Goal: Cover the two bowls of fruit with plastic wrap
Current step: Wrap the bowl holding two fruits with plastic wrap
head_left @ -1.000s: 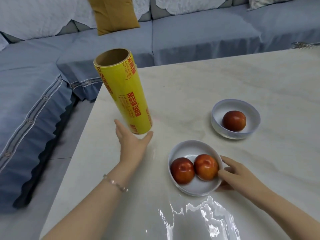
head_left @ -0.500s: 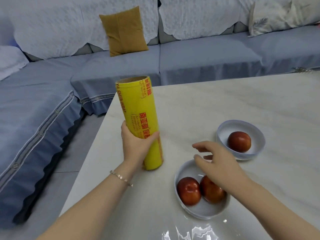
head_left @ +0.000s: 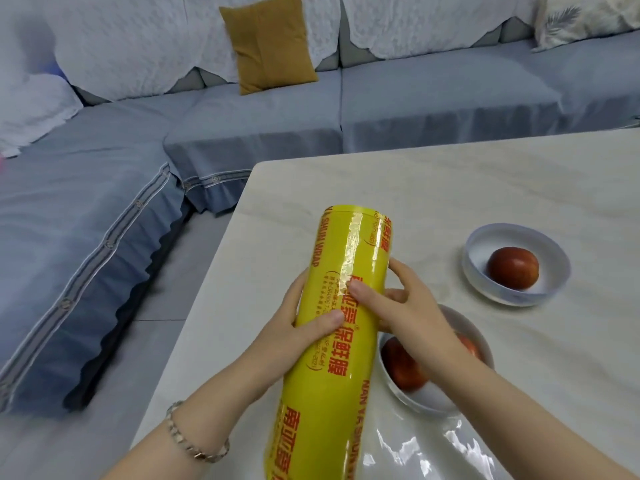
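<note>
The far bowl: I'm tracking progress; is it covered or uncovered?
Uncovered: the far bowl has no film over its rim, and its one fruit shows plainly.

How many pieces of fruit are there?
3. One fruit in the far bowl; two in the near bowl, partly behind the right hand. More could be hidden there.

Bare forearms, no sleeves, thin beaded metal bracelet on left wrist
</note>
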`<state>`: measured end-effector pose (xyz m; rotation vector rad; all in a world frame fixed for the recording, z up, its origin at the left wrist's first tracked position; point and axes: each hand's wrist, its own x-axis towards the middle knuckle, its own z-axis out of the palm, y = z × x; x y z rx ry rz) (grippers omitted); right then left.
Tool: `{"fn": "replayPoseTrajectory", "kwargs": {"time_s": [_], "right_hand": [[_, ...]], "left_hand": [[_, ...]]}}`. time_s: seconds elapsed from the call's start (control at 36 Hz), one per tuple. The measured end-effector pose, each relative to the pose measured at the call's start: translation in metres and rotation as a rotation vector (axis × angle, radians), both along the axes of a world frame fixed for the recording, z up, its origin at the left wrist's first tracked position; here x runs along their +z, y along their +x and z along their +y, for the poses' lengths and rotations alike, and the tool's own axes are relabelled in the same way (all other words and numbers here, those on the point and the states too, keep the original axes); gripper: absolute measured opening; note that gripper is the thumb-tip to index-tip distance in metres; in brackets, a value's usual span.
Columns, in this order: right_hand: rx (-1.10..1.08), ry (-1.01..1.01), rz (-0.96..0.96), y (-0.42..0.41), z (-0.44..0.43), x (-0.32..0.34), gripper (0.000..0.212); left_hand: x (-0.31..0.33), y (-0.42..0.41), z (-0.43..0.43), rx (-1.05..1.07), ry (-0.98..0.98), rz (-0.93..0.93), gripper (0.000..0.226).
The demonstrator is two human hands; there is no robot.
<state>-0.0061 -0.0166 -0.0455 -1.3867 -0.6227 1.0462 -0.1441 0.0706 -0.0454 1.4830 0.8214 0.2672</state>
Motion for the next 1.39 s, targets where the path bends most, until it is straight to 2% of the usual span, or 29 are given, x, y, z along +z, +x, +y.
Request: {"fn": "replayPoseTrajectory", "kwargs": {"time_s": [0.11, 0.22, 0.36, 0.44, 0.5, 0.56, 0.72, 0.97, 1.03, 1.11, 1.17, 1.25, 1.31, 1.39], "right_hand": [[0.022, 0.017, 0.071, 0.002, -0.01, 0.002, 0.073], [-0.032, 0.017, -0.098, 0.01, -0.016, 0.005, 0.066], [-0.128, 0.113, 0.025, 0.014, -0.024, 0.005, 0.034], [-0.214, 0.138, 0.076, 0.018, -0.027, 0.0, 0.023], [-0.245, 0.144, 0.189, 0.022, -0.026, -0.004, 0.017], [-0.262, 0.128, 0.26, 0.027, -0.023, -0.007, 0.018], [-0.266, 0.069, 0.292, 0.044, -0.019, -0.019, 0.015], [-0.121, 0.118, 0.073, 0.047, -0.018, -0.027, 0.019], [-0.191, 0.124, 0.02, 0.044, -0.017, -0.028, 0.016], [-0.319, 0.171, 0.036, 0.04, -0.016, -0.027, 0.021], [-0.329, 0.215, 0.033, 0.038, -0.015, -0.026, 0.022], [-0.313, 0.219, -0.012, 0.034, -0.013, -0.025, 0.022], [-0.308, 0.216, 0.047, 0.03, -0.011, -0.026, 0.023], [-0.272, 0.184, 0.299, 0.027, -0.008, -0.027, 0.024]], "left_hand": [[-0.013, 0.001, -0.01, 0.03, -0.054, -0.097, 0.078], [-0.02, 0.005, -0.018, 0.064, -0.053, -0.146, 0.086], [-0.022, 0.009, -0.025, 0.077, 0.003, -0.179, 0.086], [-0.022, 0.01, -0.026, 0.08, 0.062, -0.165, 0.088], [-0.021, 0.009, -0.026, 0.066, 0.096, -0.15, 0.089], [-0.021, 0.008, -0.025, 0.044, 0.111, -0.133, 0.095], [-0.016, 0.008, -0.02, -0.032, 0.134, -0.069, 0.103], [-0.013, 0.007, -0.014, -0.09, 0.189, 0.0, 0.102], [-0.013, 0.007, -0.015, -0.07, 0.196, 0.002, 0.102], [-0.014, 0.009, -0.017, 0.027, 0.225, 0.036, 0.101], [-0.015, 0.009, -0.019, 0.11, 0.251, 0.072, 0.096], [-0.015, 0.008, -0.022, 0.175, 0.36, 0.165, 0.101], [-0.014, 0.008, -0.024, 0.194, 0.431, 0.23, 0.103], [-0.012, 0.009, -0.026, 0.21, 0.523, 0.32, 0.106]]}}
